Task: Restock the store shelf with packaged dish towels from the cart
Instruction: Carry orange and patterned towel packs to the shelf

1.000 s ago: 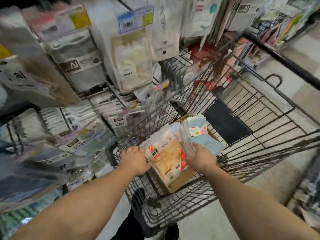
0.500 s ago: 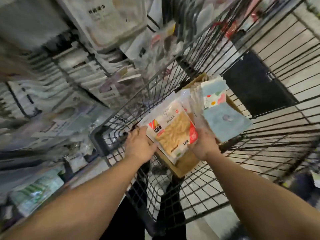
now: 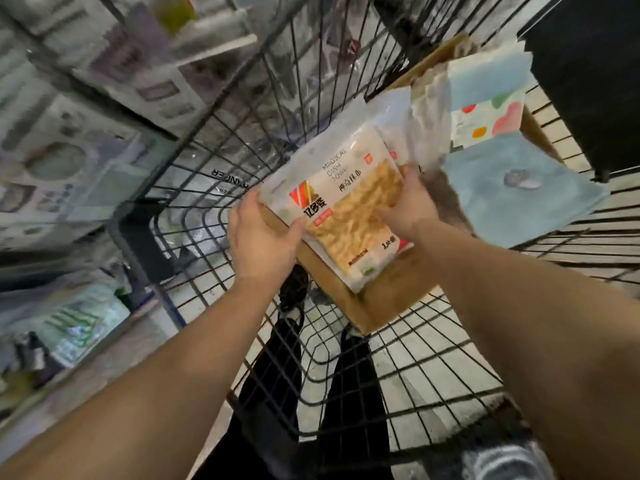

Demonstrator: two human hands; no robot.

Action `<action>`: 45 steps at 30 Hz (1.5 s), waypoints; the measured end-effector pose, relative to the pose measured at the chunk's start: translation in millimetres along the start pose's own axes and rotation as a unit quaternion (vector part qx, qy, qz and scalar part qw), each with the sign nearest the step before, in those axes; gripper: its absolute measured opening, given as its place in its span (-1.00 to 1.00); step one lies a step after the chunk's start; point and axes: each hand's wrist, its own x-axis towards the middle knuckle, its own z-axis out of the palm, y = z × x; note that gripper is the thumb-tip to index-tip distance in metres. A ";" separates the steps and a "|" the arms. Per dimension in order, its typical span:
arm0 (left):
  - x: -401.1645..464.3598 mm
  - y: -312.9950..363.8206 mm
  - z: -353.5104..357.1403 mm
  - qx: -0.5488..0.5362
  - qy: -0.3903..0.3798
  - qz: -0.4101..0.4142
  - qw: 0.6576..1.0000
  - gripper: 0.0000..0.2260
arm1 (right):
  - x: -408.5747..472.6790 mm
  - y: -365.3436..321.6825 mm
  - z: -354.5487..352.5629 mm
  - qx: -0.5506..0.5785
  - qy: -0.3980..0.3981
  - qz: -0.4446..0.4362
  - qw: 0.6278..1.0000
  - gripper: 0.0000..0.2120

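Observation:
A white-and-yellow dish towel packet (image 3: 349,209) lies on top of a stack in a cardboard box (image 3: 388,299) inside the black wire cart (image 3: 346,368). My left hand (image 3: 263,237) grips the packet's near left corner, thumb on its face. On the packet's right side my right hand (image 3: 408,199) holds the edge, its fingers curled behind it. More packets stand behind, partly hidden by the top one.
Light blue towel packs (image 3: 512,192) with a coloured card lie in the box to the right. Blurred shelves of hanging packaged goods (image 3: 69,161) fill the left side, close to the cart. My legs in dark trousers (image 3: 277,393) show through the cart floor.
The view has dropped and closed in on the cart. My left hand has come onto the packet's left corner and my right hand has slid up along its right edge.

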 end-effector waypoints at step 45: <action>-5.2 -27.6 -29.9 -0.280 0.061 -0.171 0.943 -0.81 | 27.9 8.9 28.5 0.160 0.097 0.037 0.982 -0.14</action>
